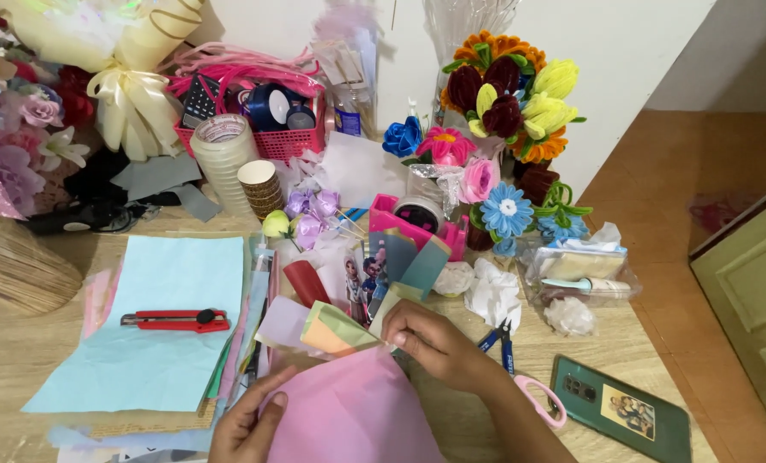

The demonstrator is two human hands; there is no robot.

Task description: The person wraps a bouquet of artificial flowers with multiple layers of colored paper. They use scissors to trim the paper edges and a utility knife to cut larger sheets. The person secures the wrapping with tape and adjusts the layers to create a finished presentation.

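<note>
Your right hand [439, 343] pinches the top edge of the pink paper sheet [353, 411], right of the red box cutter [175, 321]; your left hand [246, 424] grips its left edge. You look mid-fold; next, align edges before creasing.

a pale wooden table [23, 351] stands against a white wall [640, 43]; orange-brown floor [657, 189], green door [756, 283] at right
</note>
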